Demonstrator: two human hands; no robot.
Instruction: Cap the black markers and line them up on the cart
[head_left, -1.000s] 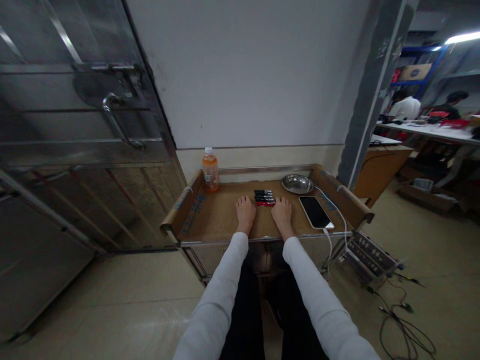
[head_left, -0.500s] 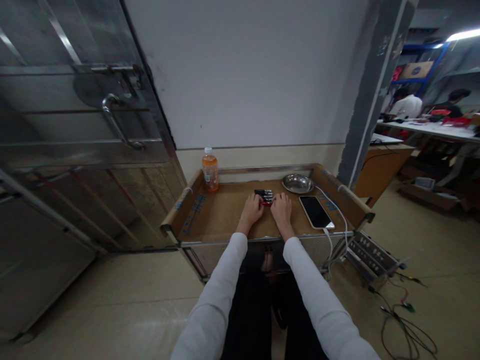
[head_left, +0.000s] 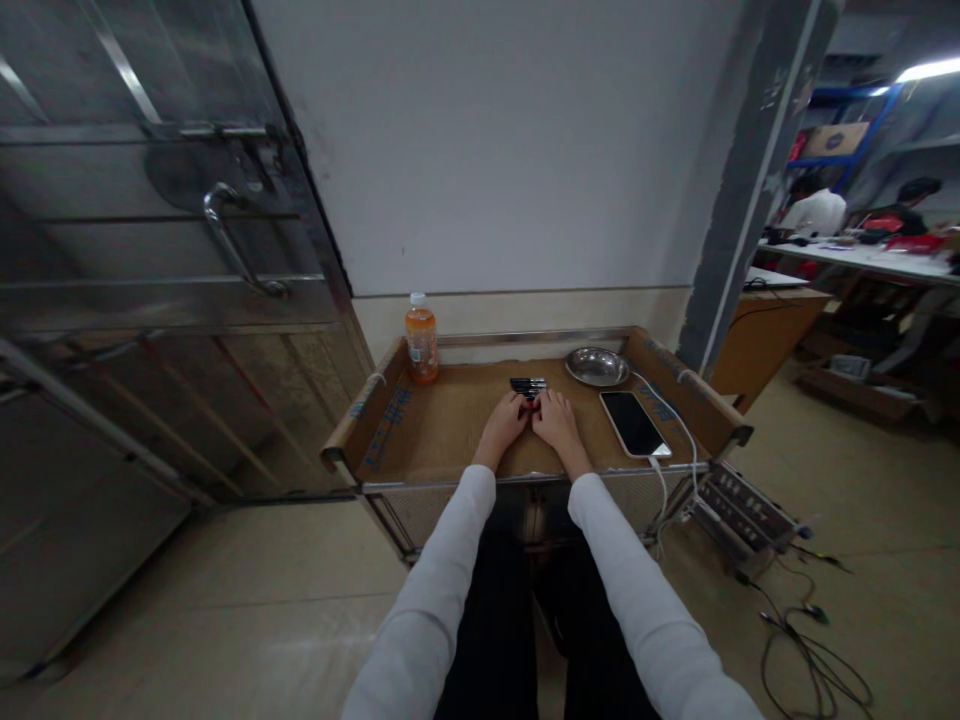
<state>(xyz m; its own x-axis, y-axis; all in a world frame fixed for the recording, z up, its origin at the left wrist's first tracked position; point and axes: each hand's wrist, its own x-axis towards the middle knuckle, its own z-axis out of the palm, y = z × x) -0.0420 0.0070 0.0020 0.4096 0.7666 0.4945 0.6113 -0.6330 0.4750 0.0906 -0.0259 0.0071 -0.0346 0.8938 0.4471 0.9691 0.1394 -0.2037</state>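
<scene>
Several dark pens lie side by side across the cardboard-lined top of the cart. My left hand is curled at the near side of this row, its fingertips closed on a red pen. Only a small red bit of that pen shows between my hands. From the other side my right hand has its fingers bent over the same pen, almost touching the left fingertips. Most of the red pen and the near pens are covered by my fingers.
An orange drink bottle stands at the cart's back left. At the right are a shiny metal dish and a phone with a white cable. Raised cardboard edges bound the cart. Loose cables lie on the floor; people sit far right.
My right hand has moved left, closer to my left hand, and now covers more of the red pen. My left hand has stayed nearly in place.
</scene>
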